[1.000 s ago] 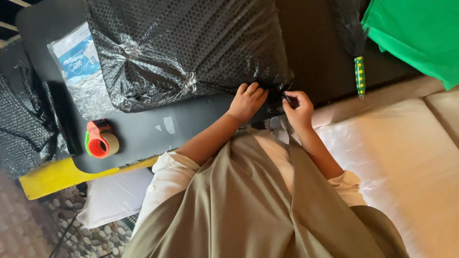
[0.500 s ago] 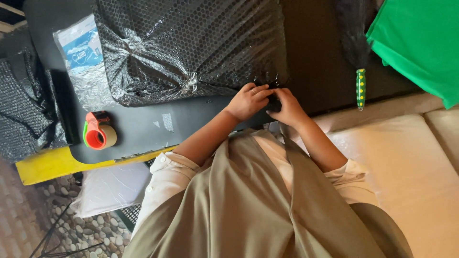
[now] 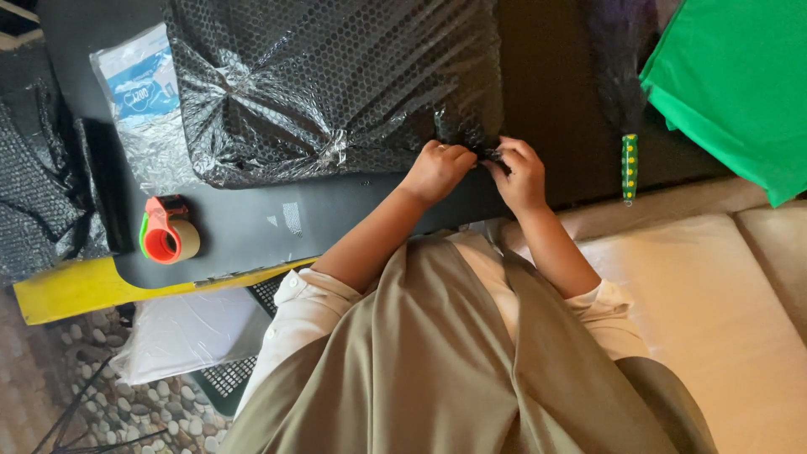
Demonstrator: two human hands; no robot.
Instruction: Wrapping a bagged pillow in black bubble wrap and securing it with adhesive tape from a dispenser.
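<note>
Both hands meet at the near right corner of the bundle point(image 3: 336, 84), a big parcel wrapped in black bubble wrap. The left hand point(image 3: 437, 171) is curled, its fingertips pressed together on the wrap's edge; a ring shows on one finger. The right hand point(image 3: 521, 172) faces it from three o'clock, thumb and fingers pinching the same bit of black wrap, so the two hands nearly touch over the corner. What exactly lies between the fingertips is too dark to tell beyond the wrap itself.

The bundle lies on a dark table point(image 3: 244, 223) and spreads from the hands toward eleven o'clock, taking up most of the tabletop's middle. At nine o'clock of the bundle, just beside it, lies a clear bag point(image 3: 143, 101) with a blue and white printed sheet inside. At eight o'clock of the hands, well apart, a red tape dispenser point(image 3: 168, 231) stands near the table's rounded edge. Below it a yellow board point(image 3: 76, 290) pokes out from under the table.

At three o'clock of the right hand, near the table's edge, lies a slim green pen point(image 3: 630, 166) with yellow dots. Beyond it, at two o'clock, green cloth point(image 3: 731, 76) covers the corner. A pale cushion point(image 3: 714, 294) sits at five o'clock.
</note>
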